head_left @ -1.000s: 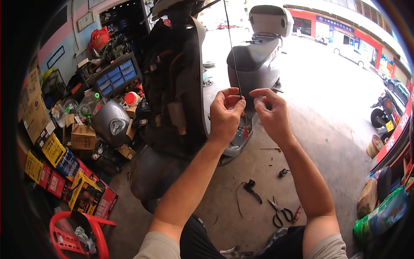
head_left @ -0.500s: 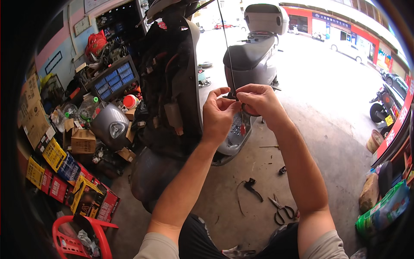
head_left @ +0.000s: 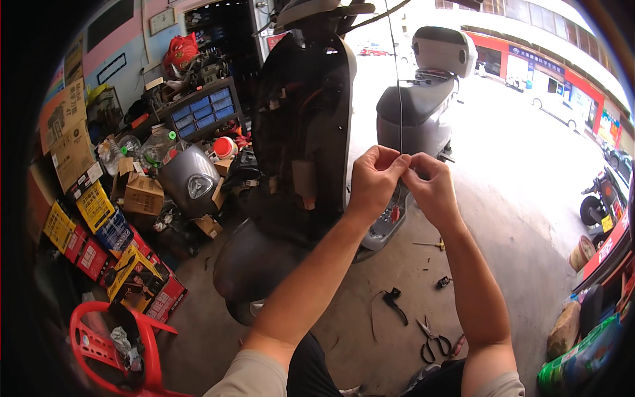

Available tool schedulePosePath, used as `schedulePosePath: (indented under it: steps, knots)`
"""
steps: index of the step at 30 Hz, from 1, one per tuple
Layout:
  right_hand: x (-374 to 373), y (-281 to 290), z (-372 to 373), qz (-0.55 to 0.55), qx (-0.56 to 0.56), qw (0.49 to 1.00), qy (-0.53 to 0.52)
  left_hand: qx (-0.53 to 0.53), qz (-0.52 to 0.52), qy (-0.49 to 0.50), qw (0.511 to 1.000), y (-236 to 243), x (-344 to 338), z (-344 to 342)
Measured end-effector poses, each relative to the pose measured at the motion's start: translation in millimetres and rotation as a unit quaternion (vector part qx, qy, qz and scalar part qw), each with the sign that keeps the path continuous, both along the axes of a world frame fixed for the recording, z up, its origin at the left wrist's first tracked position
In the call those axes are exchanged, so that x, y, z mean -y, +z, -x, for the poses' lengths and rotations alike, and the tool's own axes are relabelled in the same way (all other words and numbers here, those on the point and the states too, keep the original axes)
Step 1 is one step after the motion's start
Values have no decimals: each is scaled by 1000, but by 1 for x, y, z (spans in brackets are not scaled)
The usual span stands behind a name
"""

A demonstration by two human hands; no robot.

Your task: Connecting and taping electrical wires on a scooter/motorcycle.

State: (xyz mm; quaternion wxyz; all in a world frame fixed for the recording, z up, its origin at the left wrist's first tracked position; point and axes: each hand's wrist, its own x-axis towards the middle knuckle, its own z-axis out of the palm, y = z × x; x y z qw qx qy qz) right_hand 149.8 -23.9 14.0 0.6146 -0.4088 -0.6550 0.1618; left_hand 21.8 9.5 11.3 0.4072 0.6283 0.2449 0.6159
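Observation:
A thin black cable (head_left: 399,99) hangs from above, near the scooter's handlebar, down to my hands. My left hand (head_left: 375,182) pinches its lower end between thumb and finger. Against it, my right hand (head_left: 431,188) is closed in a pinch at the same spot, the two sets of fingertips touching. What exactly lies between the fingertips is hidden. Just left of my hands stands the scooter (head_left: 301,119), its front panel off and the dark inside showing. Below my hands, its footboard (head_left: 374,246) holds small loose parts, one of them red.
On the floor lie a black lever (head_left: 395,308), scissors (head_left: 431,341), a yellow-handled tool (head_left: 430,245) and a small black part (head_left: 443,282). A second scooter (head_left: 410,102) stands behind. At left are a red plastic chair (head_left: 153,341), a grey panel (head_left: 188,178) and stacked boxes (head_left: 142,278).
The view has swung, so the scene sits further right. My fingertips have come together on the cable, and the dark round thing beneath my right fingers no longer shows.

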Motion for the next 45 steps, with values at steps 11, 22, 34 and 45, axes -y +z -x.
schedulePosePath:
  steps: [11,22,34,45]
  knots:
    - [2,-41,-18,75,106,992,-4,-48,-16,86,995,1,6,15]
    - [52,-328,-69,447,631,625,108,-79,41,3,996,-4,26,14]
    - [158,-424,-23,447,590,565,364,-41,90,-57,993,2,26,30]
    - [27,-103,-40,146,248,951,113,-108,62,-64,990,-6,29,39]
